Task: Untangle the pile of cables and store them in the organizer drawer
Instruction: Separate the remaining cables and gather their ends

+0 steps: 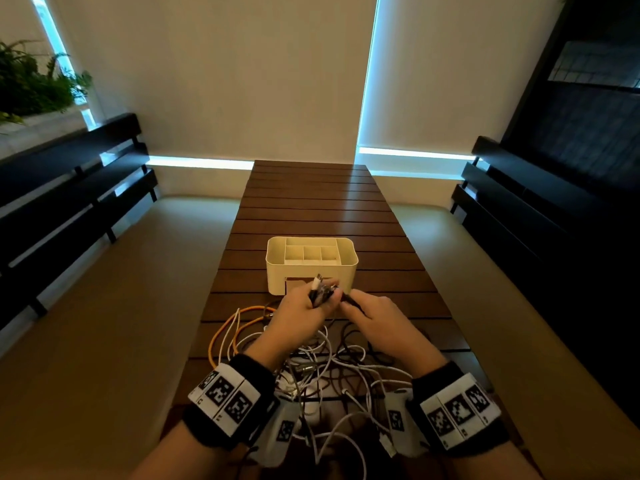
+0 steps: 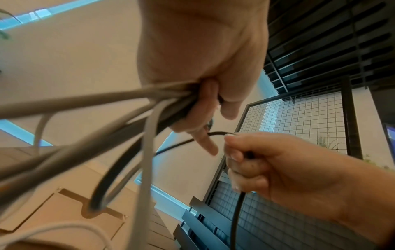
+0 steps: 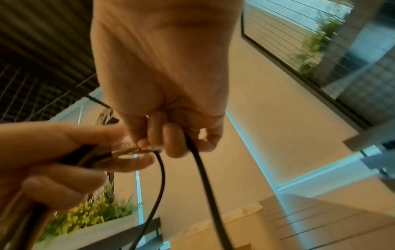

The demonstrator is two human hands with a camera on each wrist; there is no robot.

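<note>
Closest to the person, the pile of cables [image 1: 311, 372] lies in a messy heap on the table [image 1: 311, 202], and above it the left hand [image 1: 298, 306] squeezes a bunch of cable ends [image 1: 320, 289] while the right hand [image 1: 377, 317] pinches one black cable [image 3: 200, 169] right beside it, at about 3 o'clock from the bunch. That black cable hangs down toward the pile, so I think it must be pulled away to the right. Farther off at 12 o'clock sits the cream organizer [image 1: 343, 271], then the blinds [image 1: 225, 81].

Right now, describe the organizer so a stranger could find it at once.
On the slatted wooden table, just beyond the tangled cable pile and both hands, stands the organizer. It is the only cream box there, with open compartments on top.
</note>
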